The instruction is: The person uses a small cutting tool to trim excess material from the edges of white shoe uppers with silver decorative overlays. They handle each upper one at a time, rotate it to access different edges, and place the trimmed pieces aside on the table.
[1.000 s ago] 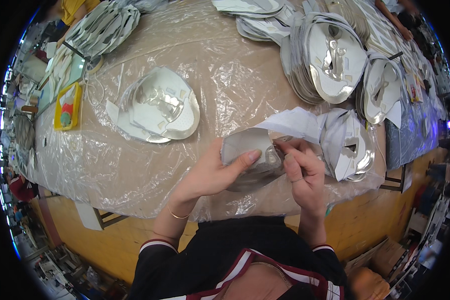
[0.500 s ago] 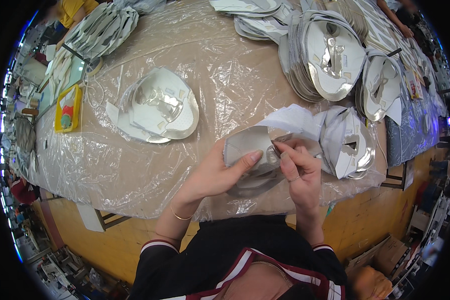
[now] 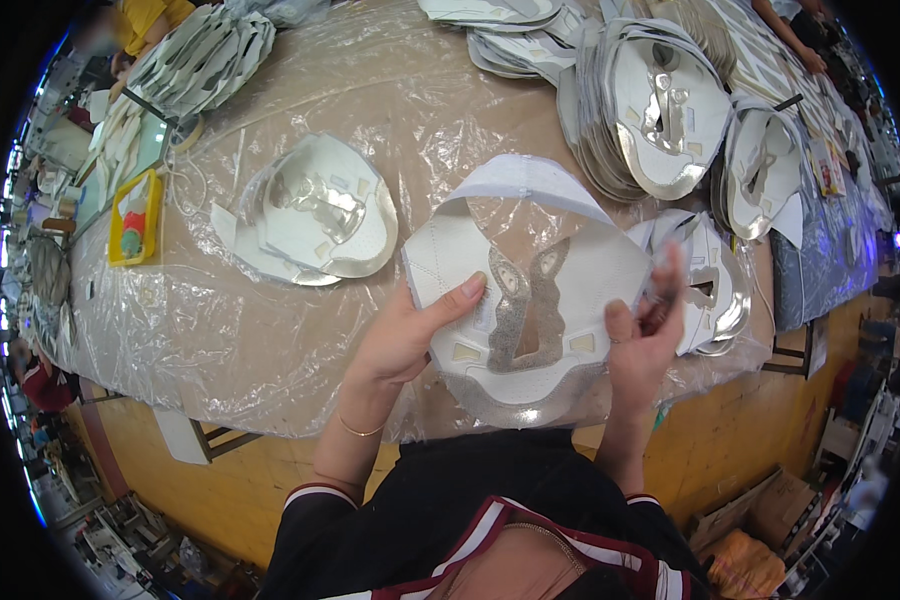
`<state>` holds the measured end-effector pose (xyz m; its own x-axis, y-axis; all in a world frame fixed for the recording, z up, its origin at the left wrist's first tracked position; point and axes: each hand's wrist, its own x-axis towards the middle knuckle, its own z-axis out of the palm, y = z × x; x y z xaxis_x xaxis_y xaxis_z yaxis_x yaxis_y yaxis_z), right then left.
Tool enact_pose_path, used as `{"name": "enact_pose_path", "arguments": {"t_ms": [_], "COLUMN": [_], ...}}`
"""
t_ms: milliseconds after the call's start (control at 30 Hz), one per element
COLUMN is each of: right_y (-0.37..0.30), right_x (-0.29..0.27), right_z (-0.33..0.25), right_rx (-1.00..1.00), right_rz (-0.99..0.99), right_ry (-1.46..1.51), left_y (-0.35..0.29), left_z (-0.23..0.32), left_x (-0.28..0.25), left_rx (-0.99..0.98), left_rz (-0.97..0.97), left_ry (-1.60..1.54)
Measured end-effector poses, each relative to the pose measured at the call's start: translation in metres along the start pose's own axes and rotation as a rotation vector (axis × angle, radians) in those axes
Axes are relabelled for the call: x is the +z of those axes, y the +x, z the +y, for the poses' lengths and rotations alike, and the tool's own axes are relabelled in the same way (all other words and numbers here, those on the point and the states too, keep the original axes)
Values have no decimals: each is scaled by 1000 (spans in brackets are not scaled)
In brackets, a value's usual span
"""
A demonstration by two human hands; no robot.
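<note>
You had the white shoe-upper panel (image 3: 530,290) lifted off the table and held flat toward you, so this looked like the inspection or peel stage: the piece was spread open, its silver glitter edge at the bottom and a glittery cut-out shape in the middle under a clear film. Your left hand (image 3: 410,335) gripped the panel's left edge, thumb laid across the front and fingers behind. Your right hand (image 3: 645,335) pinched the right edge, with a scrap of clear film seemingly caught in the fingertips, though blur kept me from being sure. The next move, I'd judge, called for a steady hold on the left while the right drew that film away cleanly. Just beyond your left hand lay a small stack of finished panels (image 3: 315,215) on the plastic-covered table (image 3: 220,340); beside your right sat another pile (image 3: 715,290). Farther off stood a tall stack (image 3: 655,105), and at the far left a yellow tray (image 3: 135,215).
</note>
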<state>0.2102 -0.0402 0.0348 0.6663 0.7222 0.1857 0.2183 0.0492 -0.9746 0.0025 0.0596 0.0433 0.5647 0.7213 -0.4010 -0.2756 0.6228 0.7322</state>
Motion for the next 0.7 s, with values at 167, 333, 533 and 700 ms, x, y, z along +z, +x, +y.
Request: {"name": "enact_pose_path", "arguments": {"t_ms": [167, 333, 533, 700], "right_y": [0, 0, -1, 0], "right_x": [1, 6, 4, 4], "right_z": [1, -2, -6, -7], "right_rx": [287, 248, 271, 274], "right_rz": [-149, -99, -102, -102], "right_ry": [222, 263, 278, 306], "left_y": [2, 1, 3, -6], "left_z": [-5, -7, -9, -15], "left_x": [-3, -3, -2, -3], "left_rx": [-27, -47, -40, 53], "left_rz": [-15, 14, 19, -52], "left_ry": [-60, -100, -88, -335]}}
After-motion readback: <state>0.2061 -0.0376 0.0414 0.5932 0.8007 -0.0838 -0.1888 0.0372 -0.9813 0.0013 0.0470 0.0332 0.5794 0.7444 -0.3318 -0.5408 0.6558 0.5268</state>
